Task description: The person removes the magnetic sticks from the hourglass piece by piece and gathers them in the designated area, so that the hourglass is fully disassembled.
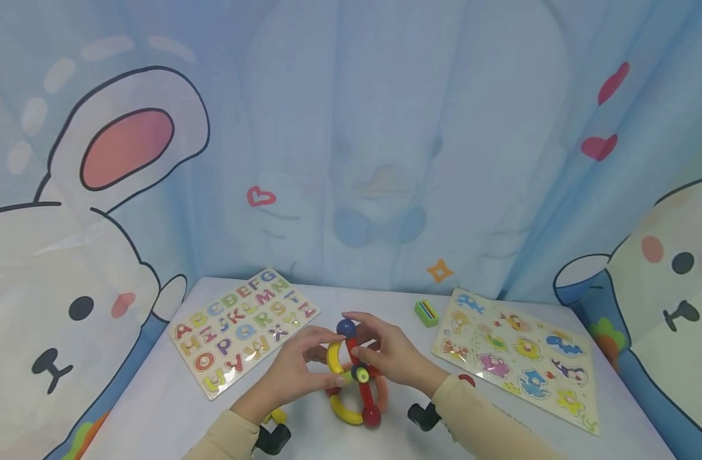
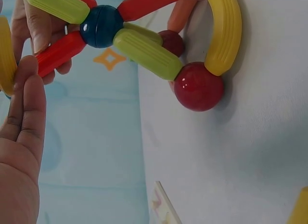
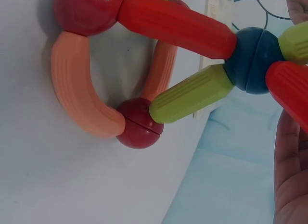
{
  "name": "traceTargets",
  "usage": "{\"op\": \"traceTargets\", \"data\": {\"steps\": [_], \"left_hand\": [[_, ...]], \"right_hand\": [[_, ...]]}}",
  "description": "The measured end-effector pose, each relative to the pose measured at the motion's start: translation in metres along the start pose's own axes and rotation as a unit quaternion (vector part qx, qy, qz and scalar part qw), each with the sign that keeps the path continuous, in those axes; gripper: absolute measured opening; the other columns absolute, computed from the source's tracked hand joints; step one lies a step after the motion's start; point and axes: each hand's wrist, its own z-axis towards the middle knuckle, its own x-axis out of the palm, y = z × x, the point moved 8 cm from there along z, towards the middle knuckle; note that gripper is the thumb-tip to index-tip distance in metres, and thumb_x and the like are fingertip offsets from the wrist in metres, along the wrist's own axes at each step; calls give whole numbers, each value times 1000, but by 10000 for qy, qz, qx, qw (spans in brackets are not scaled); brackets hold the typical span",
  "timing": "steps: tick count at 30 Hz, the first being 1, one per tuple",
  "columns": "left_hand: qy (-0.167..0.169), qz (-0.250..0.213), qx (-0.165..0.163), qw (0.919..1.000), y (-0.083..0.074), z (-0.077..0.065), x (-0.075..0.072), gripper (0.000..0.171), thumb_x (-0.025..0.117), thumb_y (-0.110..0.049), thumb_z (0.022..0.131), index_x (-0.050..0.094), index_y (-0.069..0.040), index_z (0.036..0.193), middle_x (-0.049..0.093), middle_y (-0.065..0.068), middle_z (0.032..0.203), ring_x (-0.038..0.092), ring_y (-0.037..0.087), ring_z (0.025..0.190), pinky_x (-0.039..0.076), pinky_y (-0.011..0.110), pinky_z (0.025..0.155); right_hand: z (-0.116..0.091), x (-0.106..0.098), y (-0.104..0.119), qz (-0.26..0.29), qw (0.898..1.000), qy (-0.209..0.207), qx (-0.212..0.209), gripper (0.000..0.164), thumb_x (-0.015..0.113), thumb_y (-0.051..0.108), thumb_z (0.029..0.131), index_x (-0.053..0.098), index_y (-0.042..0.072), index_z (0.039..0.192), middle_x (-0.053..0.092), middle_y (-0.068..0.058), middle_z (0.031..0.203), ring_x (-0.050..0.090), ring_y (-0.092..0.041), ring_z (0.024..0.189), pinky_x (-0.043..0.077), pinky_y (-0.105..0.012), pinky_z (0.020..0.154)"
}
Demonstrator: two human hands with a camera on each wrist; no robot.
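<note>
A structure of magnetic sticks and balls stands on the table between both hands. Its ring has a yellow curved stick [image 1: 346, 412], orange curved sticks [image 3: 86, 89] and red balls [image 2: 198, 87]. Red and light green sticks slope up to a dark blue ball [image 2: 101, 26] in the middle. On the left side, my left hand [image 1: 296, 364] pinches an upper yellow curved stick [image 1: 334, 358]. My right hand [image 1: 393, 351] grips the upper red stick [image 2: 60, 53], its index finger reaching over the top blue ball [image 1: 346, 328]. Fingers partly hide the upper joints.
An alphabet puzzle board [image 1: 244, 329] lies at the left, an animal puzzle board [image 1: 517, 358] at the right. A striped green block [image 1: 427, 313] sits near the back edge. Beside the left wrist lies a yellow piece [image 1: 278, 416]; a red piece [image 1: 467, 380] shows behind the right sleeve.
</note>
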Motion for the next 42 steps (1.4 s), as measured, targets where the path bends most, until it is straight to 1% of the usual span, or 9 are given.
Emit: {"op": "traceTargets", "data": {"steps": [7,16,20,24,28,32,35,39,42], "left_hand": [[-51,47,-1,10000,-1,-1,-2,56,86,-27,79,66,-22,131,56,-3,126,64,14,100,53,34,93],[-102,-10,-12,9999,-1,-1,-2,56,87,-26,78,66,-20,130,57,-2,124,63,16,99,52,38,94],[-100,17,-136,9999,1,-2,-2,55,86,-26,78,67,-20,130,57,-3,125,63,16,98,52,40,94],[-140,102,-280,9995,4,-3,-2,53,86,-27,79,67,-21,128,57,-5,128,63,15,99,52,37,93],[-212,138,-253,9994,8,-9,-5,52,86,-22,79,66,-23,127,59,-5,130,63,14,100,52,34,93],[-261,151,-317,9990,19,-19,-11,59,87,-22,77,63,-25,131,59,-5,131,64,14,102,52,30,92],[-290,262,-549,9977,33,-29,-16,65,89,-24,75,61,-27,134,58,-4,133,64,14,105,52,32,93],[-349,856,-894,9917,53,-43,-24,67,90,-25,73,61,-25,134,60,-6,133,61,20,114,49,46,99],[-306,1457,-1199,9816,66,-52,-28,68,90,-30,71,62,-23,133,61,-6,132,56,26,123,43,56,102]], "right_hand": [[1,0,-1,-61,9999,90,27,66,68,6,94,44,36,147,66,2,115,65,-16,101,57,-32,83],[4,1,-1,-146,9999,48,11,63,69,8,94,46,36,146,67,6,106,66,-14,96,57,-32,82],[4,1,-1,-99,9999,68,15,61,69,10,94,47,36,145,67,7,106,66,-14,97,57,-34,83],[4,0,-1,-52,10000,68,28,60,70,9,94,48,34,144,67,6,105,66,-14,96,57,-36,84],[4,-2,-3,-62,10000,40,45,60,71,9,93,49,32,144,66,5,106,66,-15,97,57,-36,84],[4,-2,-4,-84,9999,21,76,61,71,10,93,49,34,144,66,5,107,66,-15,97,57,-36,83],[4,-2,-5,-75,9999,21,102,61,71,9,93,49,34,144,65,5,106,66,-15,98,57,-36,83],[4,-2,-6,-80,9999,7,130,61,72,10,92,49,34,144,65,5,106,65,-15,97,57,-35,83],[4,-2,-6,-88,9998,0,159,61,72,9,92,49,32,144,65,5,105,65,-16,97,57,-35,82]]}}
